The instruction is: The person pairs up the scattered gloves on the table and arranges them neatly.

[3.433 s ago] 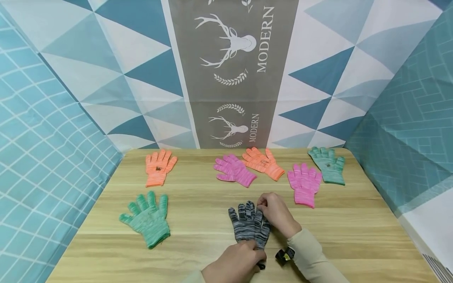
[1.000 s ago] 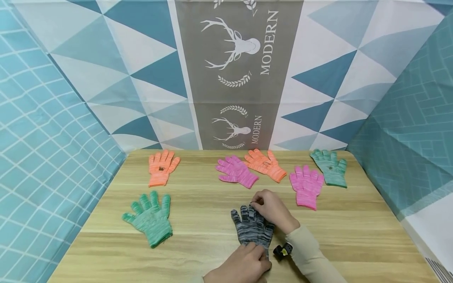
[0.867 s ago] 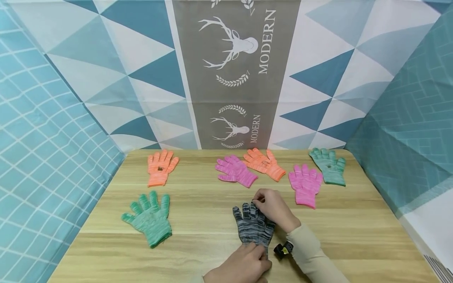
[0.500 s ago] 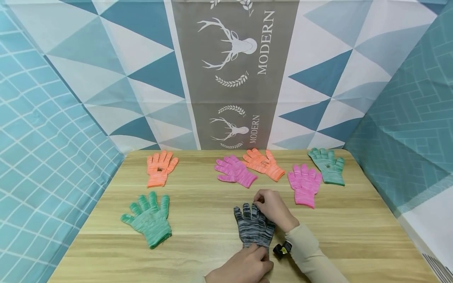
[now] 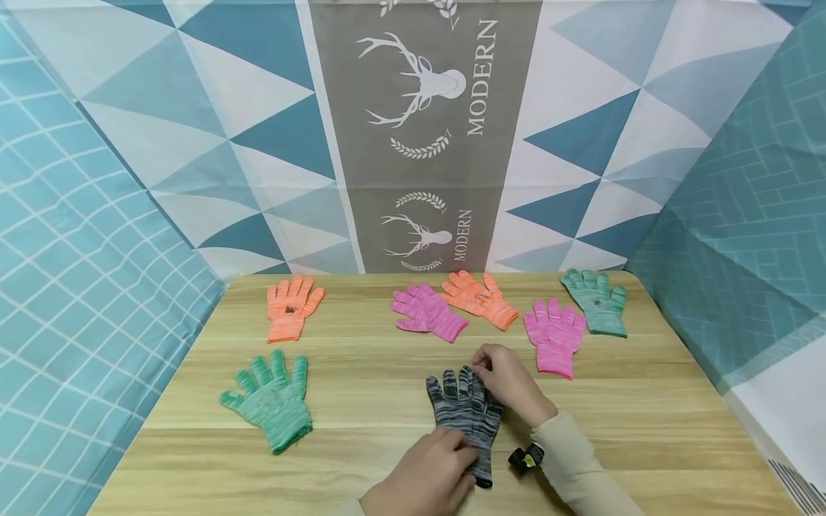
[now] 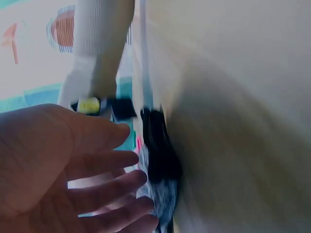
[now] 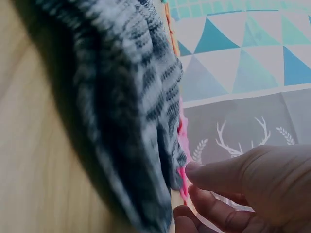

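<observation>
A grey-and-black knit glove [image 5: 466,412] lies on the table in the head view, fingers pointing away and its black-edged cuff nearest me. My left hand [image 5: 422,473] is at the cuff's left side, its fingertips over the glove. In the left wrist view, the fingers [image 6: 116,189] are loosely bent beside the dark cuff [image 6: 163,150], not closed round it. My right hand [image 5: 513,380] is by the glove's upper fingertips. The right wrist view has its thumb [image 7: 218,174] and fingers apart, close to a striped glove fingertip [image 7: 177,172]; whether they touch is hard to tell.
Green gloves lie at left [image 5: 274,401] and far right [image 5: 596,301]. Orange gloves lie at back left [image 5: 290,308] and back centre [image 5: 480,297], the latter touching a pink glove [image 5: 429,312]. Another pink glove [image 5: 555,337] is right of centre. Patterned cloth walls [image 5: 426,143] enclose the table.
My right hand has worked along the glove's fingertips and now sits slightly further right. My left hand has shifted left off the cuff, uncovering its black edge. The other gloves stay put.
</observation>
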Demonstrator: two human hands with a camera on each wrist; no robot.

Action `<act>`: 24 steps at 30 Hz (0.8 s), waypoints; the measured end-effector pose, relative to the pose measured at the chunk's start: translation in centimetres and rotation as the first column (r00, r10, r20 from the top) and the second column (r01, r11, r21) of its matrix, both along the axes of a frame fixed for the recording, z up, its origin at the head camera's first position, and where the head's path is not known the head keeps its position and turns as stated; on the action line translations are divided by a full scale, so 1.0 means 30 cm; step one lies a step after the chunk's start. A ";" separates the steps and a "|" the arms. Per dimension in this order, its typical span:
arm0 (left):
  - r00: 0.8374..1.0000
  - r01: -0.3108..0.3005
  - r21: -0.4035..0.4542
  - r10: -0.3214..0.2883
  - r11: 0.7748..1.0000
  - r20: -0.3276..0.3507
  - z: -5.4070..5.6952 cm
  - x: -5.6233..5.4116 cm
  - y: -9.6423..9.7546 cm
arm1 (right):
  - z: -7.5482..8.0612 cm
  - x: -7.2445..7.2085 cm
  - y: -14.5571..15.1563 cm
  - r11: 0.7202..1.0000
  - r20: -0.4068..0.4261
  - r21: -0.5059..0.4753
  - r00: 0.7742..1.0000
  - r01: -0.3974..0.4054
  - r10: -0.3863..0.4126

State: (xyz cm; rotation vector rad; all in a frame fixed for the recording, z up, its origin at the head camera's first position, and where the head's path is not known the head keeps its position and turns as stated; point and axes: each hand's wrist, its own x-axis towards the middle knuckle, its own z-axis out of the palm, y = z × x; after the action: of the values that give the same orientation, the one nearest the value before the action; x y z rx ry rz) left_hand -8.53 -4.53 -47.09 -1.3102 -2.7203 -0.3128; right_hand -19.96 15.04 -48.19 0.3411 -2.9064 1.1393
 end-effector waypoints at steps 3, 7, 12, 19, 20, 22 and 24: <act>0.998 -0.069 0.023 0.069 0.997 0.000 0.006 -0.017 -0.018 | 0.014 0.014 0.023 1.000 0.006 0.017 1.000 -0.003 0.003; 0.991 -0.136 0.030 0.137 0.990 -0.006 0.008 -0.053 -0.031 | 0.025 0.034 0.043 0.999 -0.002 0.036 1.000 -0.030 0.030; 0.976 -0.214 -0.002 0.214 0.977 0.038 0.003 -0.089 -0.033 | 0.012 0.048 0.042 0.998 -0.006 0.049 0.999 -0.033 0.033; 0.931 -0.308 -0.107 0.323 0.945 0.170 -0.022 -0.095 -0.014 | -0.027 0.050 0.028 0.999 0.023 0.051 0.999 0.021 -0.022; 0.927 -0.314 -0.117 0.331 0.942 0.175 -0.026 -0.094 -0.012 | -0.029 0.050 0.028 0.998 0.025 0.046 0.999 0.031 -0.032; 0.921 -0.328 -0.125 0.347 0.936 0.178 -0.030 -0.092 -0.010 | -0.031 0.051 0.029 0.998 0.026 0.032 0.998 0.059 -0.060; 0.916 -0.341 -0.125 0.359 0.932 0.180 -0.032 -0.089 -0.009 | -0.028 0.053 0.033 0.996 0.029 0.015 0.996 0.088 -0.088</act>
State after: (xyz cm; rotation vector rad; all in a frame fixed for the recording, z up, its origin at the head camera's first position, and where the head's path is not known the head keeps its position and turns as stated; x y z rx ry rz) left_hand -11.21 -4.79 -48.06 -0.8166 -3.1004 -0.3019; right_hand -18.36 16.02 -49.04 0.1962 -2.9229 1.1217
